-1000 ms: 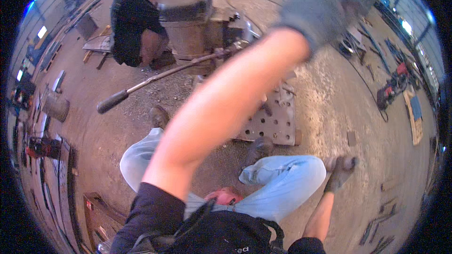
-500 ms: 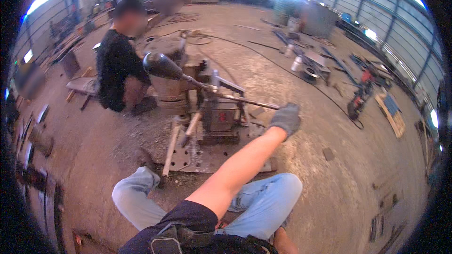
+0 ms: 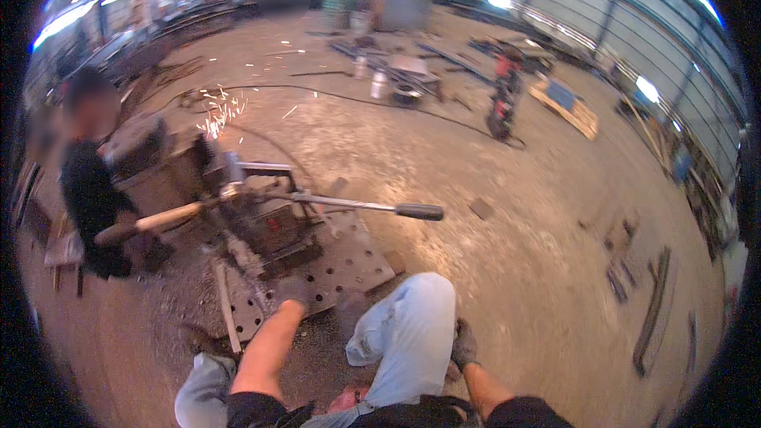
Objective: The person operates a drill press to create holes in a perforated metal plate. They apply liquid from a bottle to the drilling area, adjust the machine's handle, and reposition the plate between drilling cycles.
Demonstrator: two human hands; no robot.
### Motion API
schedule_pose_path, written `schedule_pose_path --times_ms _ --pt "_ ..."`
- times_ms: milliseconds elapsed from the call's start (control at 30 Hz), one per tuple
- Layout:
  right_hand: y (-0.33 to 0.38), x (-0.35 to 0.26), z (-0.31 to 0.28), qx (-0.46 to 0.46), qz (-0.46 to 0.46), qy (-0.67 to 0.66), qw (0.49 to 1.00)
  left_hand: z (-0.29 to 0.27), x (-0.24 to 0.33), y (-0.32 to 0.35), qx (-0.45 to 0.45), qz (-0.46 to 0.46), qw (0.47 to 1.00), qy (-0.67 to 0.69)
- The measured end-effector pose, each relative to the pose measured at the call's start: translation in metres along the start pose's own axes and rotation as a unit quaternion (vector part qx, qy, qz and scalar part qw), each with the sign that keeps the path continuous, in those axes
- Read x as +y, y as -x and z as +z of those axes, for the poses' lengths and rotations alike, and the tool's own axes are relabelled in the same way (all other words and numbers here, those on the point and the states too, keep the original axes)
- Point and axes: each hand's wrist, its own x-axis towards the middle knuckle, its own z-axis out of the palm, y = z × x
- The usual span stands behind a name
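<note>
Left grey-gloved hand (image 3: 291, 290) has come off the black-gripped steel lever (image 3: 365, 204), now unheld near the perforated steel plate's (image 3: 353, 242) far right corner, right dark-gloved hand (image 3: 464, 345) beside denim-clad knee (image 3: 424, 293), neither's fingers discernible.

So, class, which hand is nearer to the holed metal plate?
Left. The left hand shows over the holed metal plate; the right hand is beside the right leg, away from it.

A: Light?
B: V. bright glare top ctr, sparks (image 3: 220, 115) glowing, sheen on floor (image 3: 424, 206), dimmer lower L.
A: Pic qual?
B: Grainy, edges dk, wall (image 3: 634, 47) bent by fisheye; head at L (image 3: 91, 103) blurred.
</note>
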Motion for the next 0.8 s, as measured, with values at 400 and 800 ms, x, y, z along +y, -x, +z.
schedule_pose_path --times_ms 400,800 --pt "-0.075 -0.279 -0.146 0.274 -0.548 -0.007 0.79 -0.119 -0.105 0.101 -0.259 0.139 0.891 -0.346" --pt "0.061 -0.598 -0.049 0.189 -0.913 0.071 0.353 -0.173 -0.064 0.102 -0.221 -0.136 0.962 -0.086"
